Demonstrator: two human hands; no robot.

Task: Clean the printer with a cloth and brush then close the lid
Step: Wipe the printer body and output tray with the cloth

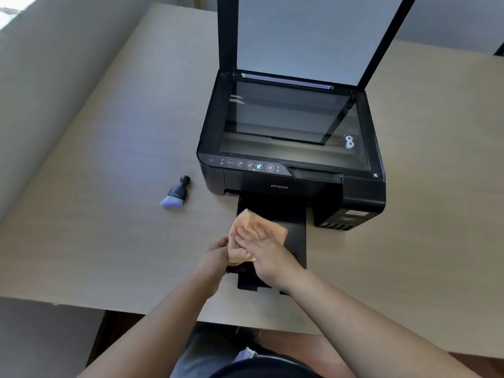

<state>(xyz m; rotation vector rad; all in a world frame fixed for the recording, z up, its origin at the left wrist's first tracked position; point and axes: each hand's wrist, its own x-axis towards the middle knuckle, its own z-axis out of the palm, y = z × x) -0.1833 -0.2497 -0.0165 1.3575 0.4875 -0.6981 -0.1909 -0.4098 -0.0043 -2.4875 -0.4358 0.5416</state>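
A black printer [354, 195] stands on the table with its scanner lid [297, 34] raised upright and the glass bed exposed. Its output tray [297, 241] is pulled out toward me. An orange cloth [246, 222] lies on the tray's left part. My right hand [264, 249] presses flat on the cloth with straight fingers. My left hand [215, 255] grips the tray's left edge beside the cloth. A small black brush [177, 192] with pale bristles lies on the table left of the printer, untouched.
The light wooden table [109, 214] extends left of and in front of the printer; its front edge runs close to my body. A grey wall or panel rises along the left side. Something small and white [349, 141] shows on the scanner glass at the right.
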